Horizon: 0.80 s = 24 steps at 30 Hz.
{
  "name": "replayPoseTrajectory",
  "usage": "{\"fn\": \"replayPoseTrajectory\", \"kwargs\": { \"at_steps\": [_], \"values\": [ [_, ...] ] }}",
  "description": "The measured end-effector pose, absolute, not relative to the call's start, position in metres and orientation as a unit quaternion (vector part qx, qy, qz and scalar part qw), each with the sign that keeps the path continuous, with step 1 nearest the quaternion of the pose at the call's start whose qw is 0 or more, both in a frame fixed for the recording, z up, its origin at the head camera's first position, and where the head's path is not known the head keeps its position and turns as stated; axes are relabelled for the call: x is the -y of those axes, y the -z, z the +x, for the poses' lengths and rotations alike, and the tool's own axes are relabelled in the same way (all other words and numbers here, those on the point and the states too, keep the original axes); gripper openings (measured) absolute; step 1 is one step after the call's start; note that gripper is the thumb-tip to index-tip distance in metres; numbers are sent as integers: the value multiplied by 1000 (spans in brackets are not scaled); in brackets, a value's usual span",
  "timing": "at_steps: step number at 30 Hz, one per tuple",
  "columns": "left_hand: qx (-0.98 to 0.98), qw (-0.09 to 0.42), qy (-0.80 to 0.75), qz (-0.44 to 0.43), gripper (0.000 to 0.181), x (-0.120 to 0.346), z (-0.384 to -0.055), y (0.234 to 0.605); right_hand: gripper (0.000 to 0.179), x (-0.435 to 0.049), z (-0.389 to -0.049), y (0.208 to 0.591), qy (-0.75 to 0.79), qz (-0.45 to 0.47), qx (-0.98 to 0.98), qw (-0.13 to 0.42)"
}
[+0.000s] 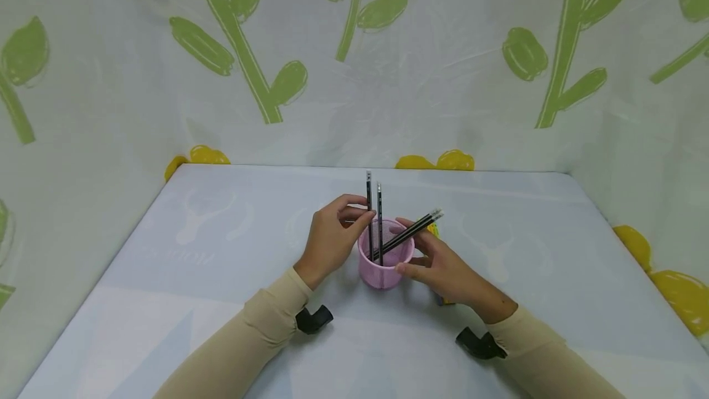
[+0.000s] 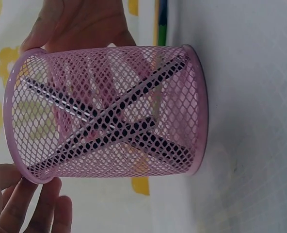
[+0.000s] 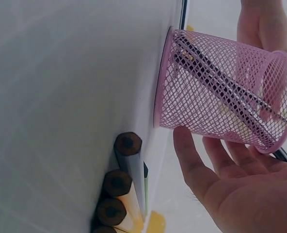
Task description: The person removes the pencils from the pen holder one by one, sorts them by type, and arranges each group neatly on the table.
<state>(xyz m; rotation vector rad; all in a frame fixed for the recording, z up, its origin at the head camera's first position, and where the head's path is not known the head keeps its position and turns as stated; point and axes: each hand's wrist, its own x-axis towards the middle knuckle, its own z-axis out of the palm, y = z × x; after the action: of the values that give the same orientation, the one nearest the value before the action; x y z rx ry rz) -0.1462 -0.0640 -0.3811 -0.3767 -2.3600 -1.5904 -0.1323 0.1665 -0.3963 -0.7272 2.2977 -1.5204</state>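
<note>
A pink mesh pencil cup stands upright on the table, with several dark pencils inside. Two of these lean toward the right hand; the other two are nearly upright. My left hand is at the cup's left rim, thumb and forefinger pinching an upright pencil. In the left wrist view its fingers are right by the rim. My right hand holds the cup from the right, thumb in front and fingers behind. The right wrist view shows its fingers along the mesh wall.
Several hexagonal pencils, with grey and yellow sides, lie in a row on the table beside the right hand, which mostly covers them in the head view. Black wrist cameras sit under both sleeves. A leaf-patterned curtain surrounds the pale table.
</note>
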Motion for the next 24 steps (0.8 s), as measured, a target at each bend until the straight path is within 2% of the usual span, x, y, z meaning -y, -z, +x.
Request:
{"fn": "replayPoseTrajectory", "kwargs": {
  "at_steps": [17, 24],
  "values": [
    [786, 170, 581, -124, 27, 76, -145, 361, 79, -166, -132, 397, 532, -259, -793, 144],
    [739, 231, 622, -119, 31, 89, -147, 346, 81, -167, -134, 397, 525, -255, -799, 142]
  ]
}}
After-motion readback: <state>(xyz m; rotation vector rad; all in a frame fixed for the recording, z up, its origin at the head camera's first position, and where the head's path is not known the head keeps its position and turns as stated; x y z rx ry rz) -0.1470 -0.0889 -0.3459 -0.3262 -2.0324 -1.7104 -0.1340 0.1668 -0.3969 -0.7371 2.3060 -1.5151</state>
